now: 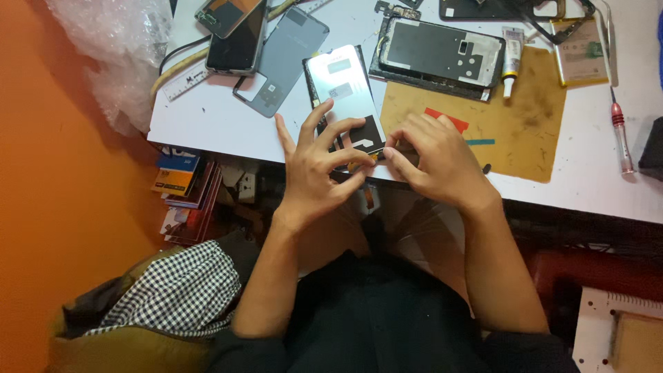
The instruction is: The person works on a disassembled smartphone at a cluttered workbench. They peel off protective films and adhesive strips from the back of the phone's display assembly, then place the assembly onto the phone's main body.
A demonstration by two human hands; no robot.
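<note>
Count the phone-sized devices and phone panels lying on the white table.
5, maybe more past the top edge: two stacked phones, a grey back cover, a silver screen panel under the left hand, an open phone frame, a dark frame at the edge.

The phone display panel [343, 93] has a glossy, silvery back that mirrors the light, with matt black film at its lower end. The grey phone back cover [283, 61] looks like smooth satin plastic. The brown work mat [525, 135] is matt, scuffed and stained, like worn cardboard or leather. The white tabletop [207, 117] is smooth laminate. The screwdriver [620, 135] has a clear plastic handle and metal shaft. The checked cloth [176, 293] is woven fabric. The bubble wrap [117, 48] is crinkled clear plastic.
</note>
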